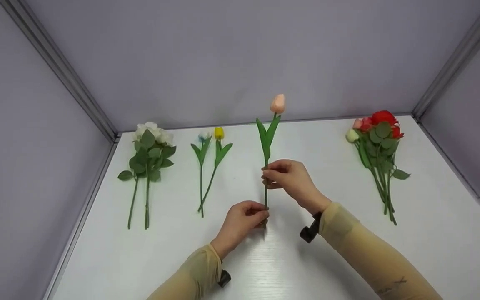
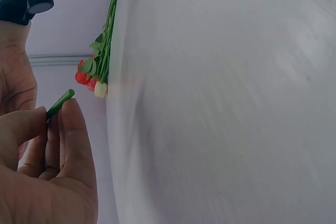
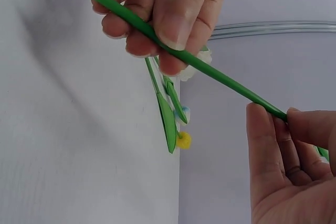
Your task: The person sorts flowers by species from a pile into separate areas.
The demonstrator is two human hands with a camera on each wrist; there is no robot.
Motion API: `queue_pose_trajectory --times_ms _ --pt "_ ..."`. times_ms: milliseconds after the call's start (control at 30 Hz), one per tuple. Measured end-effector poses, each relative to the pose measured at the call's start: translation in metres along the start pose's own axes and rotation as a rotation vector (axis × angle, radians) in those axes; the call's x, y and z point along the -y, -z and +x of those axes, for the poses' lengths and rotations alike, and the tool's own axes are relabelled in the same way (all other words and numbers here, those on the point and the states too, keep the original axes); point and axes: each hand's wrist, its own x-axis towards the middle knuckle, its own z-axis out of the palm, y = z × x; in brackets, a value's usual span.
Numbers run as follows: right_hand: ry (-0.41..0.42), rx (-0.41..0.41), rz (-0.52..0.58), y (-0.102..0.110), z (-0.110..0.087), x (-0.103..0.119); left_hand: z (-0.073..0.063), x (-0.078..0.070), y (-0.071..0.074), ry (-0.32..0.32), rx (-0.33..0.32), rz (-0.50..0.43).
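Note:
A pink tulip (image 1: pixel 278 104) with green leaves stands upright in the head view, held above the table by both hands. My left hand (image 1: pixel 244 221) pinches the stem near its lower end between thumb and fingers. Higher up, below the leaves, my right hand (image 1: pixel 292 179) grips the same stem. In the left wrist view the cut end of the stem (image 2: pixel 65 100) pokes out past the left fingertips. The right wrist view shows the green stem (image 3: pixel 220 77) running slantwise between the two hands; the bloom is out of that view.
White roses (image 1: pixel 152 133) lie at the left of the white table (image 1: pixel 98 258). Beside them a blue-white tulip (image 1: pixel 203 136) and a yellow tulip (image 1: pixel 219 133) cross at their stems. At the right lies a bunch with red flowers (image 1: pixel 383 118) and a white tulip (image 1: pixel 352 135). Grey walls enclose the table.

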Motion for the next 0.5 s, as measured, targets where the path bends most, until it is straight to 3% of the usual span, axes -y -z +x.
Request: queue_pose_trajectory --times_ms 233,367,433,500 --pt "-0.021 -0.005 0.009 -0.004 0.003 -0.003 0.003 0.000 0.002 -0.039 -0.021 -0.034" --pt "-0.033 0.017 0.004 -0.008 0.006 -0.005 0.004 -0.001 0.009 -0.027 -0.034 -0.017" --pt "-0.028 0.034 -0.035 -0.011 0.008 -0.007 0.005 -0.002 0.016 -0.011 -0.047 0.016" --pt "0.000 0.048 -0.164 -0.014 0.009 -0.010 0.007 -0.003 0.027 0.009 -0.064 0.047"
